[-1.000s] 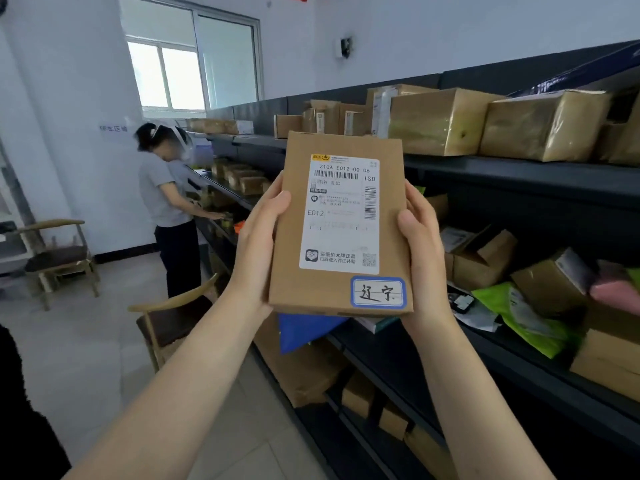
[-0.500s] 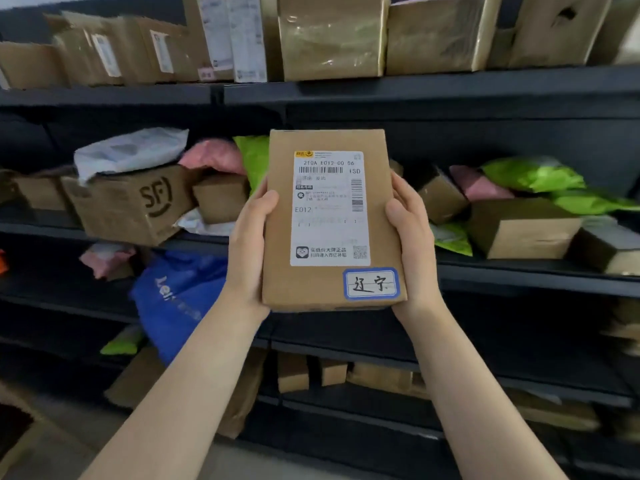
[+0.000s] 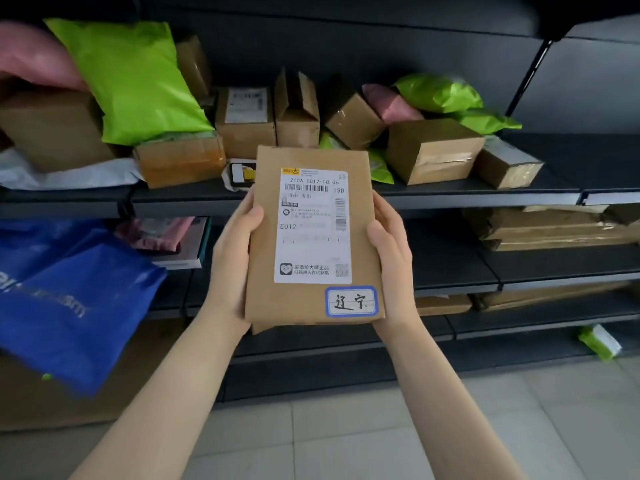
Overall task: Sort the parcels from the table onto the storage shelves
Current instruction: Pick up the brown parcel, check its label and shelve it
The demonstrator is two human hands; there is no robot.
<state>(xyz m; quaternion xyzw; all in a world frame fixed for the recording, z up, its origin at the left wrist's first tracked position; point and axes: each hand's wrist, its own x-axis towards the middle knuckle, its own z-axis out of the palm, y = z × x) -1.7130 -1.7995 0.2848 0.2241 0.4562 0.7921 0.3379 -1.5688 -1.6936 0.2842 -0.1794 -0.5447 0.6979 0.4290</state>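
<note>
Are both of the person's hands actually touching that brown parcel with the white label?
Touching. The head view shows the left hand wrapped on the brown parcel's left edge and the right hand pressed on its right edge, with no gap at either side.

Soft, even light fell from the front on the parcel (image 3: pixel 313 237), whose label read sharply. The shelves (image 3: pixel 450 199) stayed dim, with deep shadow beneath each board. The blue bag (image 3: pixel 69 299) at the left edge was blurred, and wide-angle distortion bent the shelf lines.
</note>
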